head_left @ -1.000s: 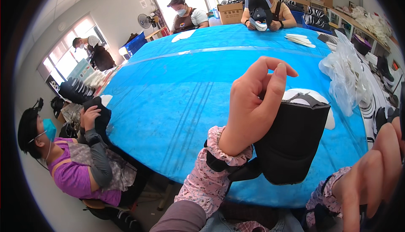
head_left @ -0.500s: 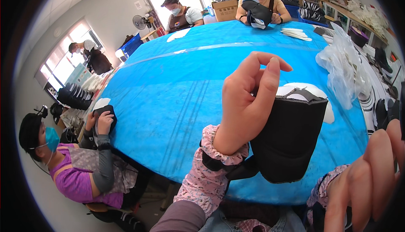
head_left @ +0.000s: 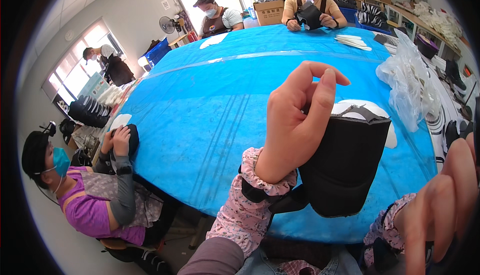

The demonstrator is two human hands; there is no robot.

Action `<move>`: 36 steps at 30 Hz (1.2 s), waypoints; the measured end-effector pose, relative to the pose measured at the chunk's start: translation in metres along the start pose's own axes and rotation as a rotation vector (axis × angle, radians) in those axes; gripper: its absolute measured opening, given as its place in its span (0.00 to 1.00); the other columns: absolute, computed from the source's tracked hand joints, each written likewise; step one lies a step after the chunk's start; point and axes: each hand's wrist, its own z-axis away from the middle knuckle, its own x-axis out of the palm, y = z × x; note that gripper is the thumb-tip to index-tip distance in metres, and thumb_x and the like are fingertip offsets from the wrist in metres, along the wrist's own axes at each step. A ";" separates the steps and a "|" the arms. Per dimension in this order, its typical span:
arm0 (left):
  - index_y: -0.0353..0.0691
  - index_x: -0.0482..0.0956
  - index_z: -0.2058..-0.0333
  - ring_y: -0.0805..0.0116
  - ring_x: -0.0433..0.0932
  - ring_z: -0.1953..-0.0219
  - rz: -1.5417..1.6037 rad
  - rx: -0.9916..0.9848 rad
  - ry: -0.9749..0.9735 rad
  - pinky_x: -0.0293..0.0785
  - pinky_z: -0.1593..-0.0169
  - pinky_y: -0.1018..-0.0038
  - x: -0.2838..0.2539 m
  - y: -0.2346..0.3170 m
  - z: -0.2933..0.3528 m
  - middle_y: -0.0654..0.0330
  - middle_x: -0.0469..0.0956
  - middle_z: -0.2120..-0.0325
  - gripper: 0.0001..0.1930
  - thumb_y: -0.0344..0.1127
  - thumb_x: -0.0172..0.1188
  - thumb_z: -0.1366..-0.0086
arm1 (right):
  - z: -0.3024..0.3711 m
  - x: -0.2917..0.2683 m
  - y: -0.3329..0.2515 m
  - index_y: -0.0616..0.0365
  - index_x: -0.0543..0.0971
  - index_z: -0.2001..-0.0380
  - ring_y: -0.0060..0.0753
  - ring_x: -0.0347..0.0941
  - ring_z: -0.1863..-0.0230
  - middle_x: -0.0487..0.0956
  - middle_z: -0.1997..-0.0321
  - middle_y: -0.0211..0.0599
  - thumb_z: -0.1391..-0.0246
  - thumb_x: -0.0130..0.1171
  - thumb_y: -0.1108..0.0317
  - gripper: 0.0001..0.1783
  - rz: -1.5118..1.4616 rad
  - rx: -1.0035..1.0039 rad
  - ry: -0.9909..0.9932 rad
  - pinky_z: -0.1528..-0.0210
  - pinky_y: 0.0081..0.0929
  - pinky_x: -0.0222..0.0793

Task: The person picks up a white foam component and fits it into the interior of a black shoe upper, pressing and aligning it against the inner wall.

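Note:
My left hand (head_left: 295, 120) is raised over the table, its index finger curled toward the thumb. Beside its palm hangs a black padded piece that looks like a shoe upper (head_left: 345, 167), with a raw grey edge on top and a black strap-like part at its lower left. The hidden fingers appear to hold it; the grip itself is out of sight. Behind it, white insole-shaped pieces (head_left: 391, 135) lie on the table. At the lower right edge, my right hand (head_left: 440, 210) is close to the camera, fingers bent and pressed together; anything in them is hidden.
Blue sheeting covers the table (head_left: 200, 125). A clear plastic bag (head_left: 407, 82) and a stack of white pieces (head_left: 352, 41) sit on its right side. A person at the left (head_left: 100, 190) and another opposite (head_left: 310, 5) handle black pieces. Shelves (head_left: 420, 22) stand along the right.
My right hand has shifted slightly at the lower right. My left hand and the black upper keep nearly the same pose. The person opposite has turned and lowered their black piece.

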 end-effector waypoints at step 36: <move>0.34 0.74 0.68 0.88 0.56 0.83 -0.130 0.025 0.129 0.49 0.80 0.86 -0.003 -0.007 0.000 0.71 0.65 0.85 0.10 0.32 0.44 0.36 | 0.000 0.054 0.078 0.72 0.62 0.54 0.26 0.67 0.69 0.66 0.68 0.39 0.46 0.39 0.42 0.37 -1.183 0.466 -0.228 0.60 0.37 0.74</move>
